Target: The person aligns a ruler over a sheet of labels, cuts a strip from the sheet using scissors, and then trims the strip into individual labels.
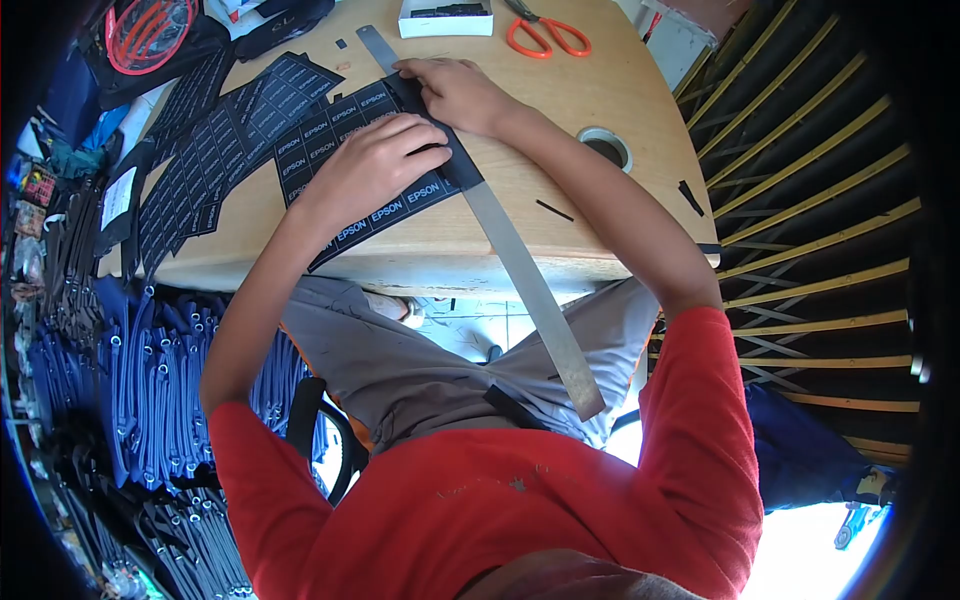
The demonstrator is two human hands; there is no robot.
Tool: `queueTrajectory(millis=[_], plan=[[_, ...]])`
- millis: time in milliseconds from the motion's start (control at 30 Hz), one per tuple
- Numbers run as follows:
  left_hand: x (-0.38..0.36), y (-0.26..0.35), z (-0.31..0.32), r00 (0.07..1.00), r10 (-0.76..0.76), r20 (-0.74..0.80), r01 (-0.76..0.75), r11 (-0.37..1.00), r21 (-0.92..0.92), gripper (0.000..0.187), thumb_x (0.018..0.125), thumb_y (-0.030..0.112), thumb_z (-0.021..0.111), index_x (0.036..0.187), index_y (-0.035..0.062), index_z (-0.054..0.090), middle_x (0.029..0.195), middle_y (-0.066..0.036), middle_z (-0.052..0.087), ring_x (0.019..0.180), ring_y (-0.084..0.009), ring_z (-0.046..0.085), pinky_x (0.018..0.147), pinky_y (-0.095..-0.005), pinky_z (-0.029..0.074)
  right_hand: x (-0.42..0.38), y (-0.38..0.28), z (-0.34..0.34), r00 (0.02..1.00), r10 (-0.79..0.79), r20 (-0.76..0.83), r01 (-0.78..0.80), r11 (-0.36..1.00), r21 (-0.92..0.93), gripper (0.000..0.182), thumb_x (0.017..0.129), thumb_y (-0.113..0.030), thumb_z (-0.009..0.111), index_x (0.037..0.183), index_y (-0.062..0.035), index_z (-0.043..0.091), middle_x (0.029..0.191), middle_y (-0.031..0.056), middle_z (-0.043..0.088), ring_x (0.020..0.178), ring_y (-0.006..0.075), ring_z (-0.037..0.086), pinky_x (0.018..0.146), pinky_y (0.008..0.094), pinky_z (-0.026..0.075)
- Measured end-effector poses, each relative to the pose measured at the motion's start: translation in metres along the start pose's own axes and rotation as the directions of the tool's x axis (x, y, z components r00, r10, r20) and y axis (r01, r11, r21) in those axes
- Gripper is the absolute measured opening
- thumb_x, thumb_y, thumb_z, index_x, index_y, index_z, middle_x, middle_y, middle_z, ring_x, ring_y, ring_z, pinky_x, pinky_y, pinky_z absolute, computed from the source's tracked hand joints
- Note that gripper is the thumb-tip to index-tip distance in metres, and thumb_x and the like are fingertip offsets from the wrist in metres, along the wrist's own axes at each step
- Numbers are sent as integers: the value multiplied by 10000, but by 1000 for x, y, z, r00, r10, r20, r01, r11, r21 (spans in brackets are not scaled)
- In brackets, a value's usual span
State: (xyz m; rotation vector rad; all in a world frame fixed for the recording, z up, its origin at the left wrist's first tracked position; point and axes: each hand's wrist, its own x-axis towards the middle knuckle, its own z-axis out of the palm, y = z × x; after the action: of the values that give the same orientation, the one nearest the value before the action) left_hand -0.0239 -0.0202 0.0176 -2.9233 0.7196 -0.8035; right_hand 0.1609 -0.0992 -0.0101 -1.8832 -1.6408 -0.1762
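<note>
A black sheet printed with rows of EPSON labels (385, 212) lies on the table at its near edge. A long metal ruler (525, 270) runs slantwise along the sheet's right side, its near end sticking out over my lap. A plain black strip at the sheet's edge (462, 170) covers the ruler's middle part. My left hand (385, 160) is on the printed sheet, fingers bent together and their tips at the black strip. Farther up, my right hand (460, 95) grips the strip's far end over the ruler, with fingertips partly hidden.
More printed sheets (215, 145) lie to the left. Orange-handled scissors (548, 38) and a white box (446, 20) sit at the back. A tape roll (605, 148) is right of my right forearm. Blue straps (165, 390) hang at left; a folding gate (810, 230) stands at right.
</note>
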Motion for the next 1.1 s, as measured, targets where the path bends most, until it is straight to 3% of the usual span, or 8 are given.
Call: queueTrajectory(millis=[300, 367, 500, 600, 767, 867, 933, 1100], plan=[[-1, 3, -5, 994, -76, 75, 86, 986, -141, 231, 802, 36, 658, 1030, 14, 691, 1069, -64, 654, 979, -243, 643, 872, -360, 552, 2, 2, -2, 995, 53, 81, -51, 998, -28, 533, 831, -92, 464, 1362, -108, 506, 1170, 114, 666, 1151, 300, 584, 1029, 457, 378], [-2, 3, -9, 992, -83, 92, 97, 984, -148, 244, 806, 31, 655, 1047, 11, 686, 1072, -65, 654, 974, -246, 647, 866, -361, 556, 3, 9, 5, 998, 63, -28, -55, 974, 220, 570, 816, -74, 492, 1386, -86, 478, 1155, 142, 671, 1086, 343, 612, 984, 439, 429], [-3, 4, -12, 984, -104, 148, 127, 979, -160, 274, 807, 6, 645, 1080, 12, 676, 1078, -85, 651, 993, -249, 649, 873, -363, 555, 5, 6, -5, 977, 212, -24, -201, 953, 226, 591, 789, 49, 447, 1374, -32, 476, 1245, 213, 615, 1074, 364, 627, 960, 385, 476], [-4, 5, -11, 984, -107, 141, 130, 977, -168, 287, 806, -6, 637, 1090, 10, 671, 1069, -99, 649, 996, -251, 652, 878, -365, 554, 7, 11, -1, 973, 232, -7, -229, 962, 152, 560, 783, 34, 464, 1338, -15, 513, 1236, 210, 619, 1103, 375, 606, 978, 399, 465], [-10, 3, -5, 987, -143, 79, 158, 959, -234, 274, 834, -19, 614, 1104, -1, 655, 1028, -109, 649, 949, -261, 658, 823, -347, 542, 7, 15, 5, 999, 42, 12, -40, 991, -129, 436, 806, -95, 542, 1232, -53, 626, 1182, 155, 649, 1154, 330, 573, 984, 438, 451], [-6, 4, -4, 935, -333, 125, 355, 854, -381, 229, 878, -12, 591, 1101, -6, 639, 980, -120, 642, 843, -270, 643, 737, -350, 510, 4, 13, 6, 1000, 2, -12, -4, 987, -162, 436, 802, -59, 549, 1231, -15, 611, 1279, 167, 601, 1205, 330, 541, 1039, 407, 431], [-2, 0, 4, 929, -365, -56, 288, 811, -509, 158, 917, 31, 585, 1064, -9, 629, 918, -133, 617, 744, -284, 601, 672, -365, 474, 5, 16, 11, 1000, -7, -11, 5, 983, -185, 427, 818, -99, 551, 1236, -57, 620, 1285, 129, 600, 1219, 313, 535, 1043, 428, 420], [7, -13, 9, 878, -477, -35, 447, 844, -296, 146, 926, 111, 611, 1007, -11, 618, 855, -141, 570, 737, -312, 584, 675, -376, 466, 5, 13, 10, 1000, 12, 26, -6, 977, -212, 432, 839, -171, 579, 1266, -115, 614, 1307, 90, 588, 1241, 302, 519, 1043, 454, 411]])
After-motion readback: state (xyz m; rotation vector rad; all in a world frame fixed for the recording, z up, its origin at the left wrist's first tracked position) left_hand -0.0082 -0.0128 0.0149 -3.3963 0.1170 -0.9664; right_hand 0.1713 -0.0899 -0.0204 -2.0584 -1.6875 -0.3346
